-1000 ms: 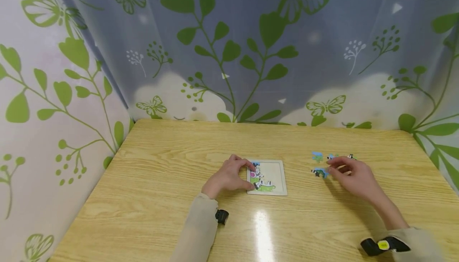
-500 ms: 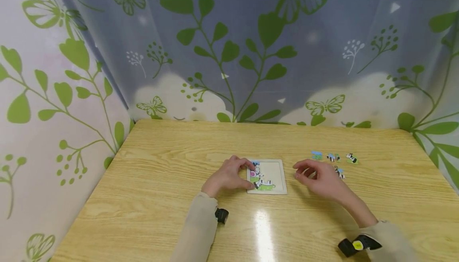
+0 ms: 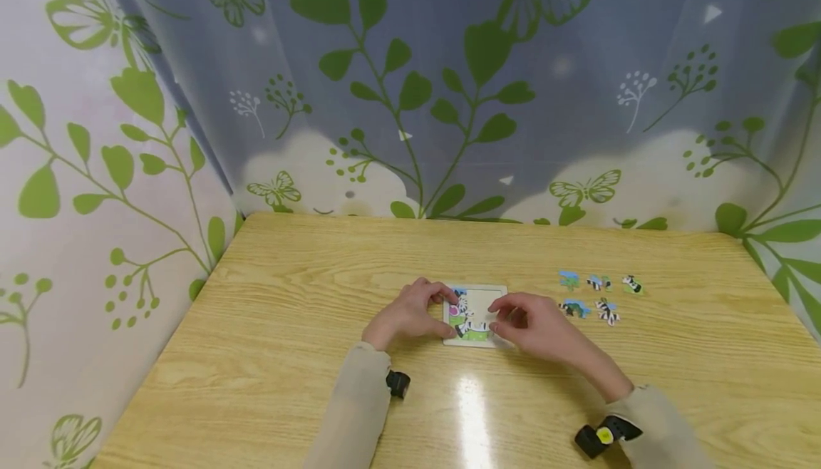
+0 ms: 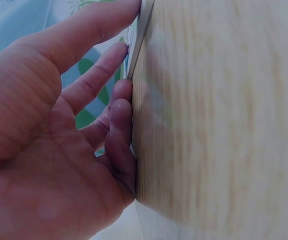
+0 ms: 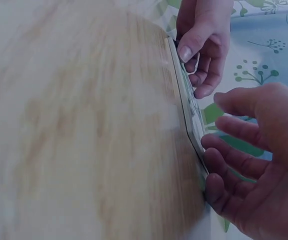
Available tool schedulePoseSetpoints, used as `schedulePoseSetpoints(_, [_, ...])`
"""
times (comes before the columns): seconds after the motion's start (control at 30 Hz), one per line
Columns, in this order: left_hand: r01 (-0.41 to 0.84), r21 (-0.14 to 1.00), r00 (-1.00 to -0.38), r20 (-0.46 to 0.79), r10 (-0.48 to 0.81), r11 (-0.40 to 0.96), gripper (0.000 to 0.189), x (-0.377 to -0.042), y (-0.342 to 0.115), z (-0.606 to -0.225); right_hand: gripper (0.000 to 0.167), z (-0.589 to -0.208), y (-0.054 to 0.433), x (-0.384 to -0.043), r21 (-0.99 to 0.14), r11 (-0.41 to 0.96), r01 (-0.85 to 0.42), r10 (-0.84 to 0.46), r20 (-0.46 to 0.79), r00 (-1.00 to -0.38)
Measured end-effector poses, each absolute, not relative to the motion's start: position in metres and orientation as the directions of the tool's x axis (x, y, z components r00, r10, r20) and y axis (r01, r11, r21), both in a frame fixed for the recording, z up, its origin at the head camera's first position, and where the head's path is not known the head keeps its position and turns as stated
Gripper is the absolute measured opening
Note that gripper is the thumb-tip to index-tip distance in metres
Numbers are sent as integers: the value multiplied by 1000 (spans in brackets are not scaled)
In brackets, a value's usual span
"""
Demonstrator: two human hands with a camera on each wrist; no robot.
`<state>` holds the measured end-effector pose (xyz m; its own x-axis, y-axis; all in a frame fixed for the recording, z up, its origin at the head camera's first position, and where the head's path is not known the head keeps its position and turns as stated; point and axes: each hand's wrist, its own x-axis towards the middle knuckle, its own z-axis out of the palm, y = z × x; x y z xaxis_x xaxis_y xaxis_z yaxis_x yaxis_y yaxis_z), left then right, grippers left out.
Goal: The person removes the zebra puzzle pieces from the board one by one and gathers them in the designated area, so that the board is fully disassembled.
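Note:
A small square jigsaw tray (image 3: 482,301) with a pale rim lies flat on the table. Zebra pieces (image 3: 471,328) fill its left side and bottom; the upper right shows bare backing. My left hand (image 3: 410,311) holds the tray by its left side, thumb near the lower corner and forefinger near the upper one. Over the tray's right edge hovers my right hand (image 3: 535,323), thumb and forefinger apart with nothing seen between them. In the right wrist view, its lower fingertips (image 5: 214,185) are right at the tray's edge.
Loose jigsaw pieces lie right of the tray in two rows: a blue-green one (image 3: 569,280), a panda one (image 3: 631,284), a dark green one (image 3: 574,308), a black-and-white one (image 3: 607,312) and another (image 3: 599,282). A patterned curtain (image 3: 398,98) stands behind the wooden table (image 3: 288,298).
My right hand has moved left from the loose pieces to the tray's right edge, uncovering those pieces. My left hand has stayed on the tray.

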<state>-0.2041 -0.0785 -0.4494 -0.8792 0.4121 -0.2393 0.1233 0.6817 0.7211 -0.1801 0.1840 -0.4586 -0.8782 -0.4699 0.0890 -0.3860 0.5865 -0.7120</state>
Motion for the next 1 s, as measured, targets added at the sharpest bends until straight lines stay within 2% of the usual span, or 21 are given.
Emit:
schedulePoseSetpoints(0.37, [116,724,-886,-235,400,681,43,-203,-77,-447,17,-462,171,-179,-615,653,-443,-479,118,-870])
schedulePoseSetpoints(0.83, [80,713,-895,-257,366,697,42,-202,-74,-446,14,-461,165,-177,-617,682,-391,-449,68,-891])
schedulePoseSetpoints(1.0, [66,723,-896,-261,360,687,42,-202,-73,-445,16,-461,166,-177,-659,670,-341,-431,29,-902])
